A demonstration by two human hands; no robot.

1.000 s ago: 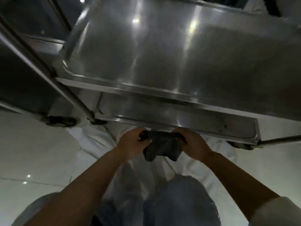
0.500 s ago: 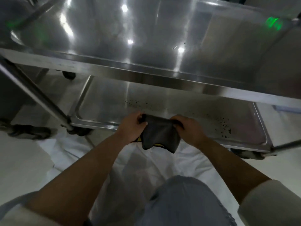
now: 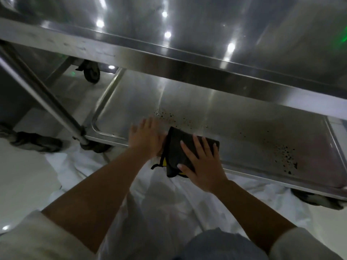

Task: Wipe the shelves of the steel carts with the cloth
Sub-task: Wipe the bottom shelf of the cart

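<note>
The right hand (image 3: 201, 162) presses flat, fingers spread, on the folded cloth (image 3: 176, 147) at the lower shelf's (image 3: 244, 132) front edge, ready to sweep the crumbs (image 3: 285, 154); the left hand (image 3: 145, 136) rests unclenched beside it, steadying.

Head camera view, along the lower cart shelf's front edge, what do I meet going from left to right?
Steel cart post → left hand, open, beside the cloth → dark cloth → right hand, flat on the cloth → dark crumbs → right rim of the lower shelf.
</note>
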